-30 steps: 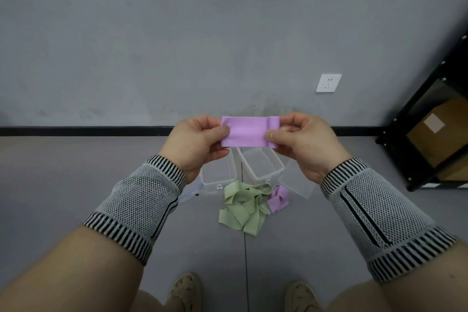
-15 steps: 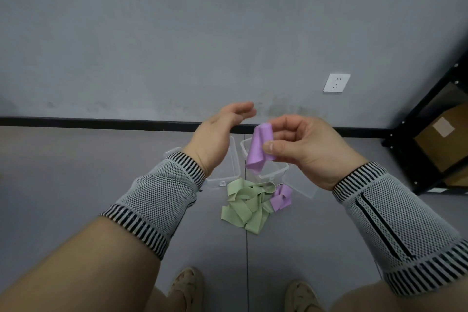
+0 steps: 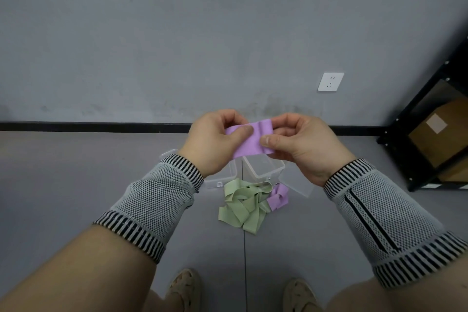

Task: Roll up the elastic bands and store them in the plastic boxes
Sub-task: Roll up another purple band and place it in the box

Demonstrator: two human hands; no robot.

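Observation:
A flat folded purple elastic band [image 3: 250, 143] is held up in front of me. My left hand [image 3: 214, 142] pinches its left end with the thumb on top. My right hand [image 3: 301, 145] pinches its right end, where a small fold stands up. Below on the floor lie two clear plastic boxes [image 3: 263, 168], partly hidden by my hands. In front of them lies a tangled heap of green bands [image 3: 243, 204] with another purple band [image 3: 278, 197] at its right.
A clear lid [image 3: 295, 182] lies right of the boxes. A black metal shelf [image 3: 428, 134] with a cardboard box stands at the right. The grey wall has a white socket [image 3: 330, 81]. My feet [image 3: 184, 289] show at the bottom.
A second ago both hands held the band flat. Half a second ago the left hand was off it and open while the right held it upright. Now both hands pinch it again.

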